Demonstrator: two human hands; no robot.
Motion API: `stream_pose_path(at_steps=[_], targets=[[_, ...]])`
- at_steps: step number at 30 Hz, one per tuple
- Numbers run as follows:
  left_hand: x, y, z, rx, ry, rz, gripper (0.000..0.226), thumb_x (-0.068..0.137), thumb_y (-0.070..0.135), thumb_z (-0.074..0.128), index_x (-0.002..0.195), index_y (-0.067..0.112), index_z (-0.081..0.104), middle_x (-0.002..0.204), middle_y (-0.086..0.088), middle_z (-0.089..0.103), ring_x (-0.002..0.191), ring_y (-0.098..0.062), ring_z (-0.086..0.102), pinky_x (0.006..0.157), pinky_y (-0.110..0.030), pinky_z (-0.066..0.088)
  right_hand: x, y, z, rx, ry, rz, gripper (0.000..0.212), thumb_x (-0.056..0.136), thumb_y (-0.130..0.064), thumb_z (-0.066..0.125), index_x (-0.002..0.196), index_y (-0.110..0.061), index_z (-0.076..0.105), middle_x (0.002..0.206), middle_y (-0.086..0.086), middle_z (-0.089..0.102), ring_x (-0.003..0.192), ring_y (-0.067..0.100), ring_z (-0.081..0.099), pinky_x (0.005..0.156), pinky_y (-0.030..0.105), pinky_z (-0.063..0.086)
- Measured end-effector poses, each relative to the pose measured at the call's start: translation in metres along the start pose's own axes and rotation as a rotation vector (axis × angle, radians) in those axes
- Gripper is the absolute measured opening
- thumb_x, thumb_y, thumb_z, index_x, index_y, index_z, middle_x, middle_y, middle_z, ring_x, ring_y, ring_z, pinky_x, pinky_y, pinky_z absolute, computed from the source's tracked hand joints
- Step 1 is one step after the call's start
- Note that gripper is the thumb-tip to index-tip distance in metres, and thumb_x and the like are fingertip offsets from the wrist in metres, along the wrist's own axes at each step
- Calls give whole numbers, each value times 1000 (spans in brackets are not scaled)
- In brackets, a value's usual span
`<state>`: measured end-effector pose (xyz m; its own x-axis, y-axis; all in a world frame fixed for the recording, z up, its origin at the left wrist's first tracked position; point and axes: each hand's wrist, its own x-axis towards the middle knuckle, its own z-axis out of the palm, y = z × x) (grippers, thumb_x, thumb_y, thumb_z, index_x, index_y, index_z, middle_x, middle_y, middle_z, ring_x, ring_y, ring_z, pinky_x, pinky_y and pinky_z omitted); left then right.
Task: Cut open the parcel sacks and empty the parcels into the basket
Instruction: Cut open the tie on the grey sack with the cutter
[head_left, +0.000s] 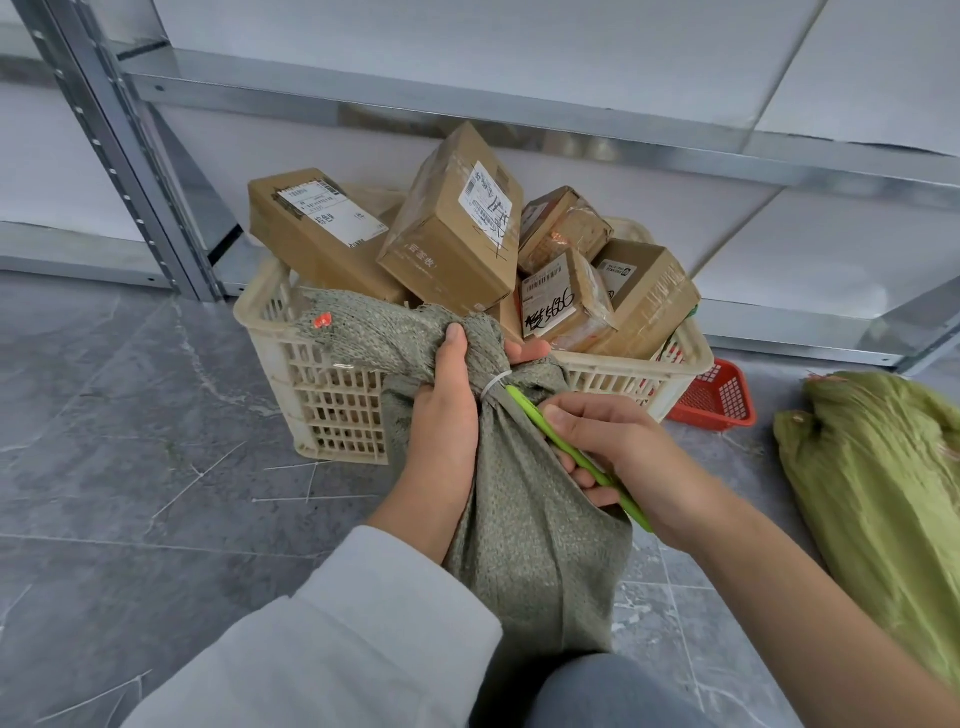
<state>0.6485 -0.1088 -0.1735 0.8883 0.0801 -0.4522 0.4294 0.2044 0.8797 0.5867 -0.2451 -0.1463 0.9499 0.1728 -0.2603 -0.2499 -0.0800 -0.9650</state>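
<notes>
parcels in basket | sack before basket | shelving behind

Cutter blade not visible, so can't tell if the tip sits under the zip tie. Handle middle covered by right hand. Grey sack base hidden behind knee. Green sack clipped by right edge. Red basket half hidden behind white basket.

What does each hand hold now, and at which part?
The left hand grips the grey-green sack at its tied neck; the right hand holds the green cutter by its handle.
</notes>
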Motion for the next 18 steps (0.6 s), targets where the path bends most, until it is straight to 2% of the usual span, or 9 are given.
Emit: stream_pose_path(at_steps=[2,5,7,10,12,13,14,16,18], targets=[[0,-1,1,-21,36,19,73,85,69,46,130,12,50,80,18,39,73,-7,44,73,-31,32,-1,4,3,3,11,22,34,100,-20,49,67,-19,57,58,-2,46,46,7,38,36,15,27],[1,-4,0,-27,67,33,59,87,65,48,117,15,45,84,16,46,72,-2,43,60,-25,30,-4,8,6,12,39,32,40,100,-22,49,61,-24,58,59,-2,47,47,7,38,37,15,28],[0,-5,-1,-34,68,42,64,86,66,48,122,14,45,94,11,53,78,-8,48,68,-28,32,-6,8,7,26,40,19,44,100,-21,48,58,-26,60,59,-3,47,46,7,39,37,15,27],[-2,-5,-2,3,58,52,79,84,71,45,139,13,40,114,2,50,96,-15,44,81,-32,27,-9,11,7,124,43,16,41,99,-18,49,61,-22,62,58,-1,47,45,6,38,35,15,26],[-4,-6,-1,51,41,52,82,84,73,43,140,14,38,129,-3,50,109,-21,47,84,-33,27,-10,13,7,195,42,22,35,98,-17,51,64,-18,61,56,-1,47,44,7,38,34,14,25],[-3,-7,-1,60,33,66,79,84,74,43,136,14,41,123,-1,53,106,-20,50,82,-32,30,-10,13,6,218,32,25,31,96,-18,52,65,-16,59,56,-1,47,43,7,37,33,14,25],[-4,-7,0,65,31,84,72,84,73,43,126,15,46,109,5,56,95,-13,54,75,-27,34,-10,13,6,231,15,26,28,93,-20,54,65,-16,58,56,-1,46,43,7,36,33,14,25],[-8,-6,1,60,32,158,55,88,67,46,94,13,53,81,15,60,66,2,57,55,-17,39,-8,12,5,237,-22,18,25,87,-26,56,64,-17,57,57,-1,44,44,7,34,33,15,25],[-10,-7,2,25,-32,234,48,95,56,45,66,21,62,61,16,68,50,6,60,41,-8,41,-6,11,7,229,-34,16,24,85,-28,56,64,-18,59,58,-1,43,44,7,33,33,15,24]])
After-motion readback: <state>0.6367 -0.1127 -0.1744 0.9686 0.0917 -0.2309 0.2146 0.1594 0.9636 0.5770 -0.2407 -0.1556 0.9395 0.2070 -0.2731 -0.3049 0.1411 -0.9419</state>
